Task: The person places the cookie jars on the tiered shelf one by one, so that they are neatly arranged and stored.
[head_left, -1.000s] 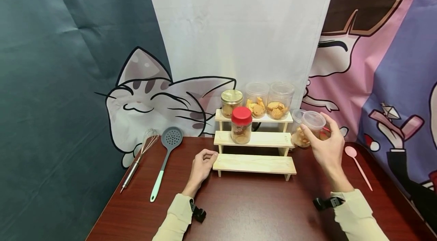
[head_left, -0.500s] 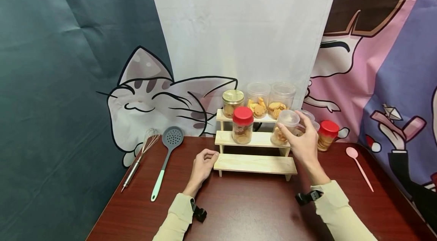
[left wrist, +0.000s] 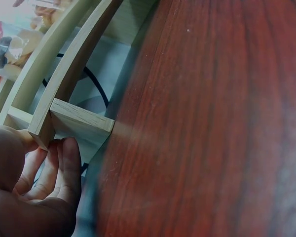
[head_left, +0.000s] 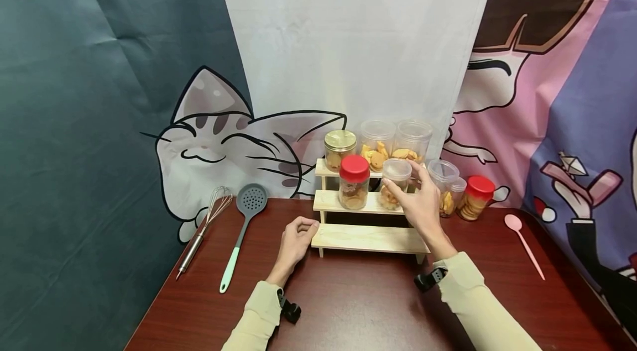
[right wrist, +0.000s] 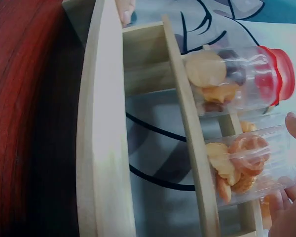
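Note:
A clear lidded jar of cookies stands upright at the middle step of the wooden tiered rack, right of a red-lidded jar. My right hand grips that clear jar near its top, thumb on one side and fingers on the other. In the right wrist view, the base of the cookie jar lies right at the middle board. My left hand pinches the left end of the lowest step; in the left wrist view, the thumb and fingertips meet the board's corner.
On the top step stand a gold-lidded jar and two clear jars. Right of the rack are more clear jars and a red-lidded jar. A pink spoon, a whisk and a slotted turner lie on the table.
My right hand has carried the clear jar leftward from beside the rack to the middle step, uncovering the jars at the right. My left hand stays at the lowest step's end.

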The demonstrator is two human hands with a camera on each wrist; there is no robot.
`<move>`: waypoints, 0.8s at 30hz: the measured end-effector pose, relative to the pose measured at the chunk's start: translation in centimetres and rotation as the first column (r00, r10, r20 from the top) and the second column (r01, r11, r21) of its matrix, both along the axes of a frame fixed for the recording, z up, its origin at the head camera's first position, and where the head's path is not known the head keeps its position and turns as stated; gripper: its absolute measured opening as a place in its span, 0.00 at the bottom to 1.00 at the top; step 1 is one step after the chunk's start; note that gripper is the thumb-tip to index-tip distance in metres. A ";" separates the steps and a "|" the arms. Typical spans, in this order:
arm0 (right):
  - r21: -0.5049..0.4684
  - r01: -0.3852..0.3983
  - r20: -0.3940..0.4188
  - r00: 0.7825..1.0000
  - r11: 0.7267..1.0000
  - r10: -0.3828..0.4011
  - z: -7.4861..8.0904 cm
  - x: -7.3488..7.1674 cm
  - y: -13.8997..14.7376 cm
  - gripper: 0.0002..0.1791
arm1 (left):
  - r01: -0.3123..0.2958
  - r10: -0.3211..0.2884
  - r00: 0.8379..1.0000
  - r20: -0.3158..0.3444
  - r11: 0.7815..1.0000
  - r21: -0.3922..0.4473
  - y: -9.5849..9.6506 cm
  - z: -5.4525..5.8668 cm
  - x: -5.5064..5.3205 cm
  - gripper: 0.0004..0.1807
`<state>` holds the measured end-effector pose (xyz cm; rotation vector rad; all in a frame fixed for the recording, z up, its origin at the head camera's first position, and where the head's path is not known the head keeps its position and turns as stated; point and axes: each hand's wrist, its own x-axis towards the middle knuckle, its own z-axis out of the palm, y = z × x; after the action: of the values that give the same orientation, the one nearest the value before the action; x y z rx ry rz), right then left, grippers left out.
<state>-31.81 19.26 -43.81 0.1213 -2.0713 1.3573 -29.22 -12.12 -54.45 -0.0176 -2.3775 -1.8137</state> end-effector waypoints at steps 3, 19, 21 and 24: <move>0.002 0.013 0.000 1.000 1.000 -0.013 -0.3 -0.1 -0.2 0.42 | 0.004 -0.004 1.000 0.001 1.000 0.000 0.0 0.1 0.0 0.09; 0.064 -0.036 0.052 0.998 0.997 0.033 -1.9 0.5 -0.1 0.43 | 0.004 -0.004 1.000 -0.004 1.000 0.017 -0.1 -0.3 -0.1 0.12; 0.086 -0.055 0.063 0.997 0.995 0.050 -2.2 0.6 0.1 0.44 | 0.004 -0.004 1.000 -0.005 1.000 0.020 -0.1 -0.3 -0.1 0.12; 0.106 -0.084 0.074 0.994 0.991 0.076 -2.7 0.8 0.5 0.44 | 0.004 -0.003 1.000 -0.006 1.000 0.018 -0.1 -0.3 -0.1 0.12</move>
<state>-31.02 19.81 -46.53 0.2085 -2.2207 1.3119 -29.31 -12.20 -54.76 -0.0249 -2.3583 -1.8342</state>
